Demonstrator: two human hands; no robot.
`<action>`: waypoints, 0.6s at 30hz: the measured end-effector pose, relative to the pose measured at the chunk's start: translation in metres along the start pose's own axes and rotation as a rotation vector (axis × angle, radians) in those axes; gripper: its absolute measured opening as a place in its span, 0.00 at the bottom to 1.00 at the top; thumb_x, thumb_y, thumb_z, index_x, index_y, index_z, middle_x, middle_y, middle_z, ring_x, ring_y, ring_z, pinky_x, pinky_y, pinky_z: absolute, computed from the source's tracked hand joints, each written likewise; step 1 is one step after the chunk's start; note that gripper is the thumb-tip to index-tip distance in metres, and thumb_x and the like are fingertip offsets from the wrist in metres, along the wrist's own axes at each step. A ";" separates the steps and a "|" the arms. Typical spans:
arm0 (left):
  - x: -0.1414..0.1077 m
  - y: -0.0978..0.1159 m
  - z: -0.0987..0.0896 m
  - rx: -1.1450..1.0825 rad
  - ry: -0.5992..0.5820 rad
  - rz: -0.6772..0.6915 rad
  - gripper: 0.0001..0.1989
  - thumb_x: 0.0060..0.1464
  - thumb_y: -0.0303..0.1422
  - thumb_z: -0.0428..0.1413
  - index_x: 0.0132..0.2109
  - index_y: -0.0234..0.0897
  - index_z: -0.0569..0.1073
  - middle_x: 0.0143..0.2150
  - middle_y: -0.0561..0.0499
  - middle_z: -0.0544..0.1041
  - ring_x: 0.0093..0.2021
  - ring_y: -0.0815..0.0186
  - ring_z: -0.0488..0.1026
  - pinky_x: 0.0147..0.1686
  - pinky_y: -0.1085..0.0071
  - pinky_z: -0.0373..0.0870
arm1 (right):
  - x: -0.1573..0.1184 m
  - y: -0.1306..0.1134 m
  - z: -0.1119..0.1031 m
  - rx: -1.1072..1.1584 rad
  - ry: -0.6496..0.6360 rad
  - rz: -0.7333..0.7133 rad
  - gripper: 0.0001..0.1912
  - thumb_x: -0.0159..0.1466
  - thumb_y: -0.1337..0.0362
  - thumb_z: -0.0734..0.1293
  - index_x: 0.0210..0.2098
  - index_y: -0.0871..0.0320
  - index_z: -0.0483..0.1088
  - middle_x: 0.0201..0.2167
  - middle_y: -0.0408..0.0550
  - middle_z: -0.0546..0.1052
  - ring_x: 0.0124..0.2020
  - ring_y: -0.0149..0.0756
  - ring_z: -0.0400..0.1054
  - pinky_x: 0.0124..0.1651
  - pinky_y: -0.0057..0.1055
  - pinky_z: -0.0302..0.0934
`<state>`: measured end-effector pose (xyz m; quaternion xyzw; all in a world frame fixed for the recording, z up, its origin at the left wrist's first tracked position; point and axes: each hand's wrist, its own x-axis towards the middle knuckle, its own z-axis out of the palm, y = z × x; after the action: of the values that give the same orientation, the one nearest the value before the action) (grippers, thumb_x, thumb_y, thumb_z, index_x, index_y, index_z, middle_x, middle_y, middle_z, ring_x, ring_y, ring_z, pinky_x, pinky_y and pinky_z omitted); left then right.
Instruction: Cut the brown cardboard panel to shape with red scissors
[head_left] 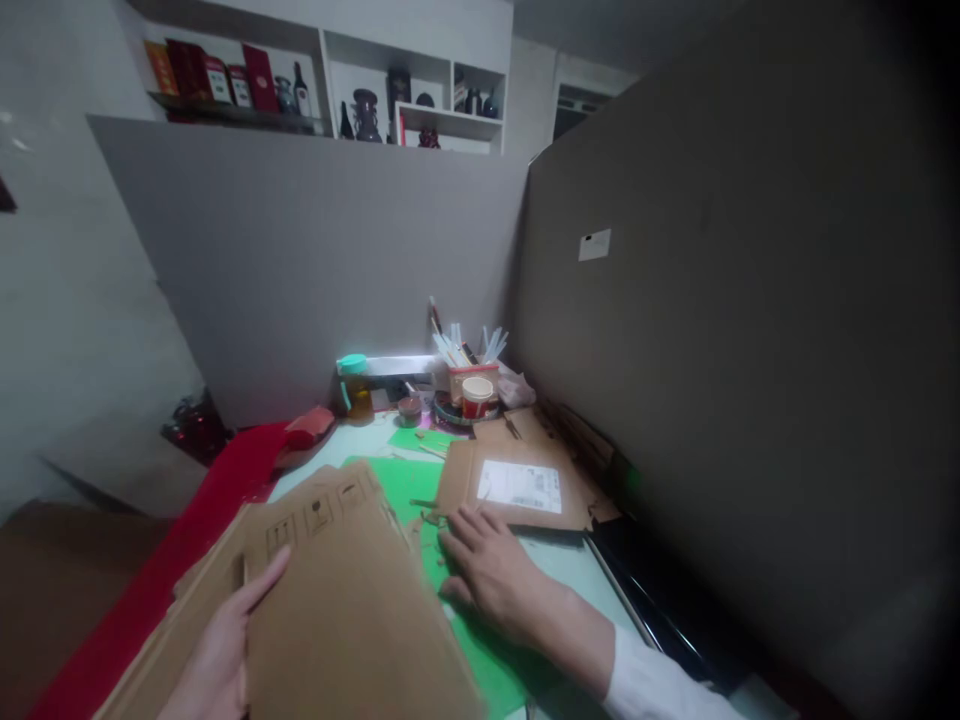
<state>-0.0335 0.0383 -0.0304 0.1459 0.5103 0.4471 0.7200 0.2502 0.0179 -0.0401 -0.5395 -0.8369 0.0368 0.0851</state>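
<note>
My left hand [217, 655] grips the cardboard sheet [352, 610], its lower edge cut off. My right hand [491, 570] lies open on the green mat [401, 480] beside it, holding nothing, fingertips blurred.

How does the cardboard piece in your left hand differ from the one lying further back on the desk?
The near cardboard piece is held by the left hand and bears small printed handling symbols; the far cardboard piece lies flat on the desk with a white shipping label. The near one looks larger in view. The right hand rests flat just before the far one. Both are brown, flattened cardboard.
</note>
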 end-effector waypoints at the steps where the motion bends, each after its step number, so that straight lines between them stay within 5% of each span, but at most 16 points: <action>1: 0.002 -0.002 0.000 0.046 0.004 0.003 0.28 0.57 0.28 0.62 0.62 0.23 0.68 0.35 0.33 0.85 0.32 0.41 0.83 0.32 0.47 0.83 | -0.001 0.001 0.007 0.003 0.007 -0.010 0.29 0.71 0.54 0.63 0.65 0.67 0.65 0.66 0.67 0.66 0.69 0.61 0.55 0.70 0.56 0.49; 5: 0.003 -0.010 0.004 0.130 0.001 0.024 0.26 0.56 0.29 0.62 0.61 0.25 0.70 0.41 0.32 0.85 0.40 0.36 0.82 0.43 0.38 0.78 | -0.014 0.001 0.017 -0.002 0.017 -0.046 0.26 0.73 0.63 0.58 0.65 0.73 0.63 0.67 0.68 0.65 0.70 0.56 0.54 0.71 0.49 0.49; 9: 0.001 -0.013 0.005 0.196 0.016 0.083 0.28 0.57 0.30 0.61 0.63 0.28 0.68 0.39 0.34 0.85 0.39 0.38 0.83 0.40 0.40 0.80 | -0.030 -0.002 0.010 -0.008 0.008 -0.115 0.25 0.67 0.75 0.58 0.62 0.76 0.66 0.63 0.69 0.69 0.67 0.53 0.61 0.70 0.43 0.54; 18: -0.002 -0.010 0.006 0.179 0.011 0.076 0.26 0.56 0.28 0.61 0.60 0.24 0.70 0.37 0.33 0.85 0.34 0.40 0.83 0.33 0.46 0.82 | -0.092 -0.013 0.000 0.001 0.102 -0.166 0.14 0.68 0.76 0.62 0.51 0.67 0.73 0.52 0.59 0.77 0.53 0.48 0.71 0.57 0.37 0.68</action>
<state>-0.0231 0.0320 -0.0332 0.2263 0.5462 0.4275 0.6839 0.2762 -0.0714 -0.0473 -0.4695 -0.8732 0.0028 0.1305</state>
